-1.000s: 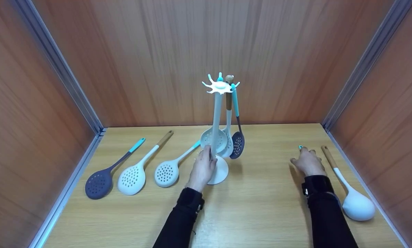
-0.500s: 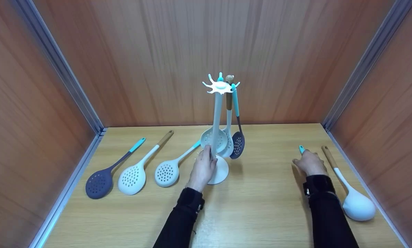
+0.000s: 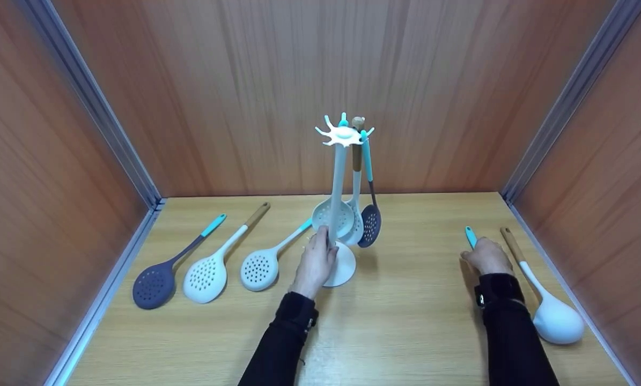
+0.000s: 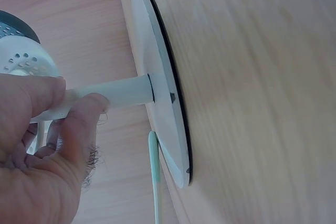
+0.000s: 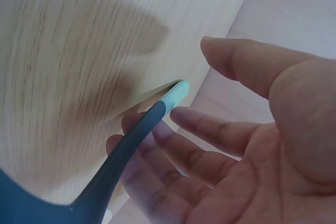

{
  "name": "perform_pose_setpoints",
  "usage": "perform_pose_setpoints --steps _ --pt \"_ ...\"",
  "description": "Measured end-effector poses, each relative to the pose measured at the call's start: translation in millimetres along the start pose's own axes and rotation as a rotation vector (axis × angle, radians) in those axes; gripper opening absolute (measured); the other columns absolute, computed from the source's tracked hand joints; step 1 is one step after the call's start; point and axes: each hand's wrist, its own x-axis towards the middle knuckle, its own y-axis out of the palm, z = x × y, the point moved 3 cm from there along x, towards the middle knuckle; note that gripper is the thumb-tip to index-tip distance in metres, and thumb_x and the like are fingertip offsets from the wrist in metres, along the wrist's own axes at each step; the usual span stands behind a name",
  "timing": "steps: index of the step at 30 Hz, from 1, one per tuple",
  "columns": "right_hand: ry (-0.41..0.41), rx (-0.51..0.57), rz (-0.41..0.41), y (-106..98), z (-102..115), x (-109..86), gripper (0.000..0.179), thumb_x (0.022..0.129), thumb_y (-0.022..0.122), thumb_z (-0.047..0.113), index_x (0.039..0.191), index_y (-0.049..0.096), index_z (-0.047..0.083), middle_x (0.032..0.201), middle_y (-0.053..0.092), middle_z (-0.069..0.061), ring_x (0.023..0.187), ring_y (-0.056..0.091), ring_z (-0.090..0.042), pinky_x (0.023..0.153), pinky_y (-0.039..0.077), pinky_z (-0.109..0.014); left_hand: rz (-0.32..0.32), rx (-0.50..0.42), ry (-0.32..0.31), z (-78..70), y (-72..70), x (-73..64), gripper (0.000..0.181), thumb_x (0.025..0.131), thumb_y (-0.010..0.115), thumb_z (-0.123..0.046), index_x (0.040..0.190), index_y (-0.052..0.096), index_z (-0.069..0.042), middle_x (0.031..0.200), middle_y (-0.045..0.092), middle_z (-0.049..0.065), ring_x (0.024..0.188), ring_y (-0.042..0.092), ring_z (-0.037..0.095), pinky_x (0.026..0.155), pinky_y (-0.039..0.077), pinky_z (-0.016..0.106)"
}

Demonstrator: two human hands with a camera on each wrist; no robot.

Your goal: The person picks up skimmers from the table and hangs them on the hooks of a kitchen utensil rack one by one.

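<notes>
In the head view my left hand [image 3: 316, 262] holds the lower pole of a white utensil stand [image 3: 339, 177]. The left wrist view shows thumb and fingers pinching that pole [image 4: 126, 92] above its round base [image 4: 152, 72]. My right hand [image 3: 489, 257] is at a dark utensil with a turquoise handle end [image 3: 470, 236] on the right of the table. Seen from the right wrist, its dark shaft [image 5: 128, 145] crosses in front of the fingertips, while the thumb [image 5: 247, 61] stays apart. Most of that utensil's head is hidden.
Several perforated utensils hang on the stand, one a dark skimmer [image 3: 370, 225]. On the left lie a dark skimmer [image 3: 154, 287], a white one with a wooden handle [image 3: 206, 280] and another white one [image 3: 259, 269]. A white ladle [image 3: 559, 321] lies by the right wall.
My right hand has drawn back slightly toward me along the utensil, so more of its turquoise handle end shows. The left hand and the stand hold still.
</notes>
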Motion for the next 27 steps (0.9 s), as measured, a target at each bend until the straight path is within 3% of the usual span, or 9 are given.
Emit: perform_pose_setpoints --steps 5,15,22,27 --pt "0.000 0.004 0.004 3 4 -0.4 0.034 0.116 0.068 0.028 0.101 0.058 -0.001 0.086 0.055 -0.008 0.084 0.063 -0.031 0.076 0.056 -0.043 -0.013 0.010 0.019 -1.3 -0.5 -1.1 0.039 0.112 0.072 0.002 0.148 0.057 0.000 0.139 0.075 0.031 0.134 0.077 0.049 0.113 0.066 0.066" --pt "-0.052 -0.020 -0.009 20 17 10.0 0.030 0.110 0.075 0.023 0.107 0.061 -0.003 0.088 0.053 -0.010 0.082 0.060 -0.032 0.072 0.054 -0.041 -0.021 0.015 0.032 -0.8 -0.7 -2.6 0.039 0.112 0.072 0.002 0.147 0.057 -0.001 0.138 0.076 0.030 0.131 0.078 0.048 0.111 0.067 0.066" --pt "-0.040 -0.043 0.012 25 32 4.9 0.025 0.111 0.075 0.013 0.116 0.065 -0.009 0.097 0.056 -0.014 0.093 0.063 -0.034 0.079 0.057 -0.043 -0.016 0.018 0.017 -0.3 0.2 -1.3 0.039 0.112 0.072 0.002 0.148 0.057 -0.001 0.140 0.075 0.030 0.134 0.077 0.048 0.114 0.066 0.066" --pt "-0.048 -0.053 -0.004 27 38 0.3 0.015 0.109 0.073 0.007 0.107 0.066 -0.007 0.094 0.055 -0.012 0.090 0.062 -0.033 0.078 0.054 -0.041 -0.007 0.013 0.006 0.0 0.6 -0.6 0.039 0.113 0.071 0.002 0.149 0.056 -0.001 0.144 0.074 0.031 0.138 0.076 0.049 0.116 0.065 0.066"
